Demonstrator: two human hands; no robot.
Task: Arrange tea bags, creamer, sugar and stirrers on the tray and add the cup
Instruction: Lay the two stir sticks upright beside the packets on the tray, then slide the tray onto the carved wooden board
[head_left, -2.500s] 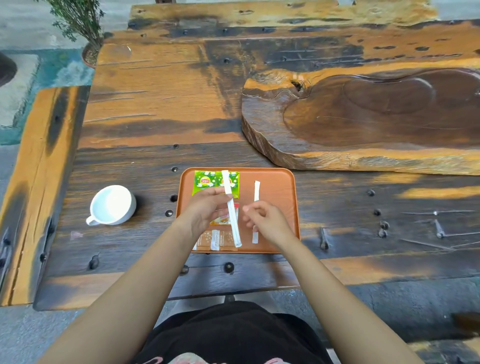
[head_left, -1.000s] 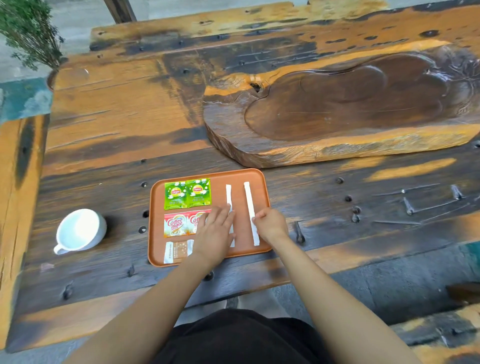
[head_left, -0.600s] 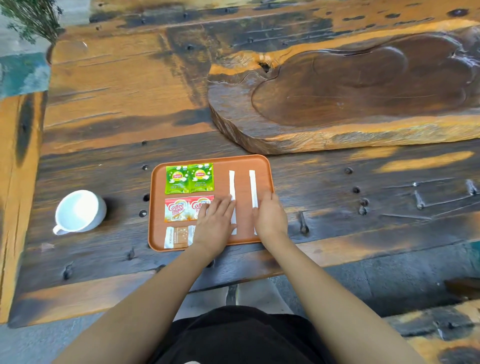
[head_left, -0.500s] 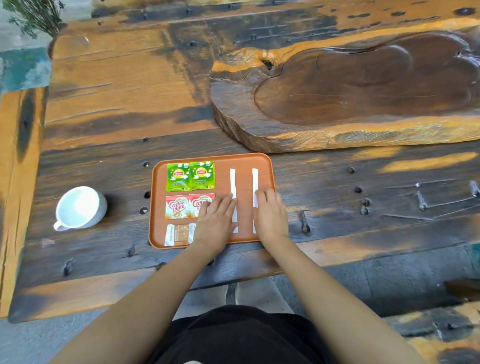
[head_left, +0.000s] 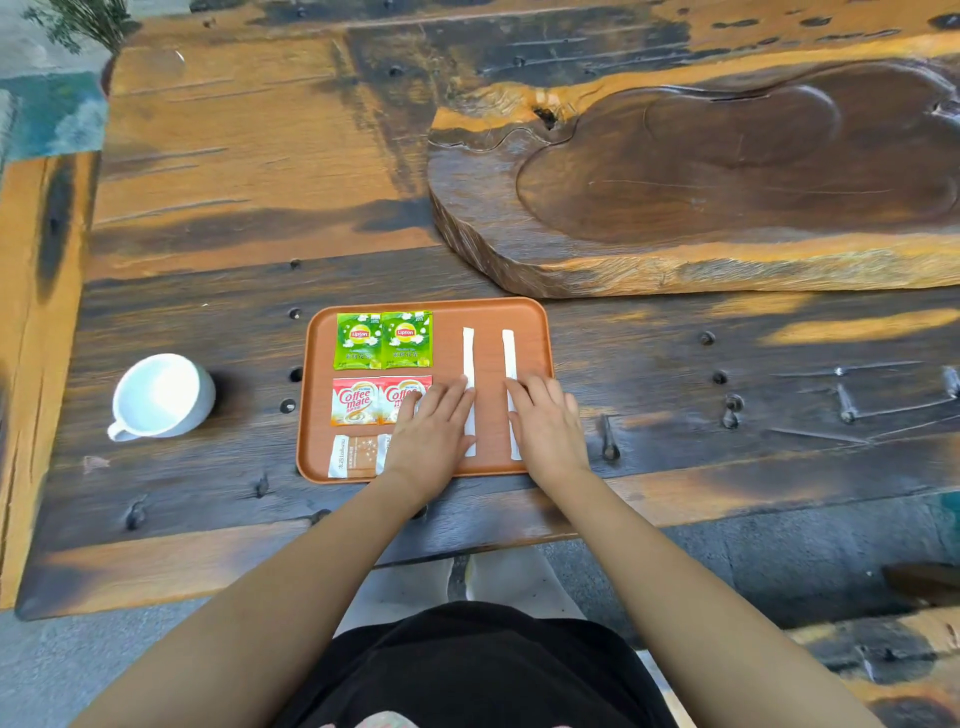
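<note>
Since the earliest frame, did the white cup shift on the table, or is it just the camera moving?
No. The white cup sits just left of the same two table holes beside the tray, handle toward the person. Only the camera moved.

table (head_left: 208, 218): rough weathered wood, matt, dark-stained | slab (head_left: 701, 208) behind tray: carved wood, smooth hollow, rough bark-like edge | tray (head_left: 535, 332): smooth matt terracotta-coloured | tea bags (head_left: 383, 340) at tray's far left: glossy foil-like sachets | stirrers (head_left: 469, 358) right of them: white paper wrappers | cup (head_left: 161, 397) left of tray: glossy white ceramic
</note>
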